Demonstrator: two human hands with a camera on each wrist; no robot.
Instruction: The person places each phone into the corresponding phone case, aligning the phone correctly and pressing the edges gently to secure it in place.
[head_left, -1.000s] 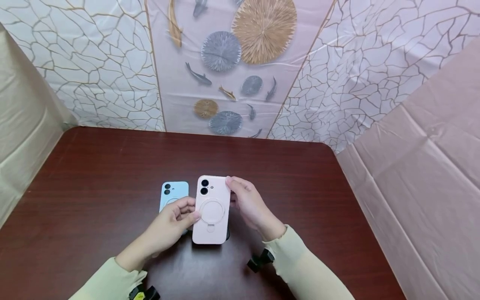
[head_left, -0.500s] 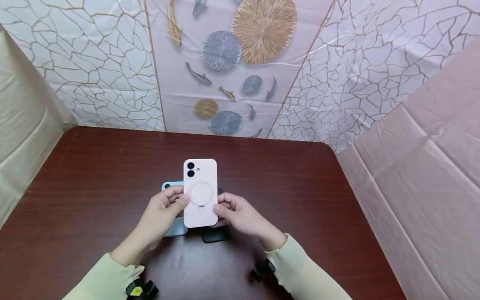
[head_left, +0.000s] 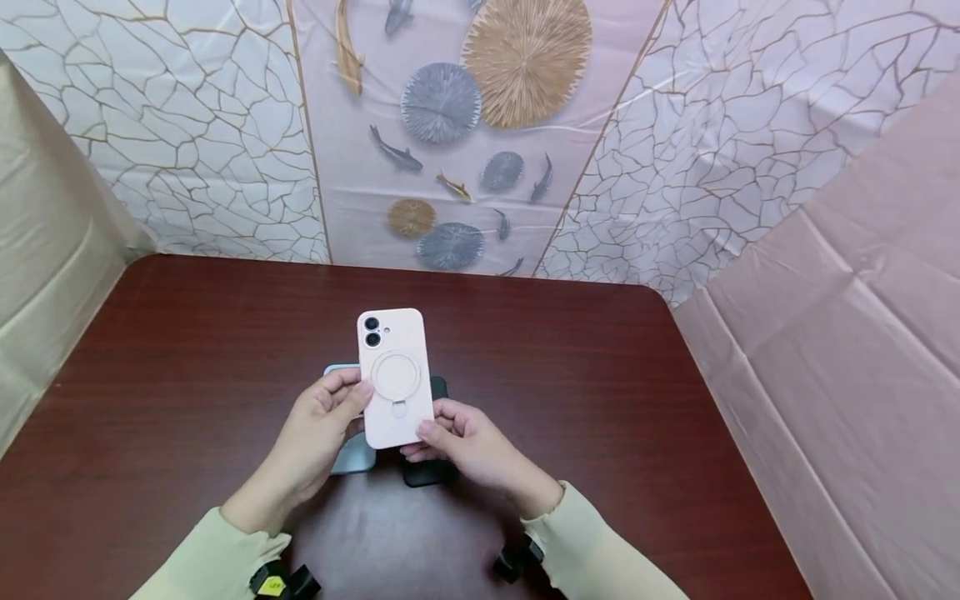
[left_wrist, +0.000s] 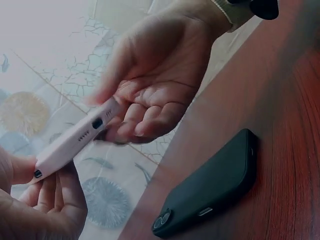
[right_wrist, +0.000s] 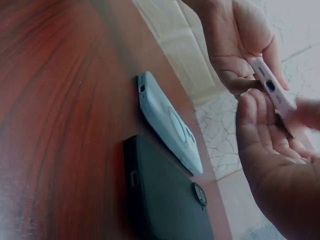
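A pale pink phone (head_left: 395,379), or a phone in a pink case, is held above the table, its back with two lenses and a ring facing up. My left hand (head_left: 307,437) pinches its left edge, thumb on the back. At the lower right corner my right hand (head_left: 476,442) grips it between thumb and fingers. The left wrist view shows the port end of the pink phone (left_wrist: 77,137) between both hands. Beneath lie a light blue phone (right_wrist: 170,122) and a black phone (left_wrist: 207,187), both partly covered in the head view.
The dark red-brown wooden table (head_left: 585,375) has rounded far corners. Patterned sheets (head_left: 442,167) hang behind it, with plain fabric (head_left: 825,375) along the right and left sides. Black devices (head_left: 517,558) are strapped at both wrists.
The pink phone has moved up and left, away from the front edge, and tilts slightly. My right hand has shifted from its upper right corner to its lower right one.
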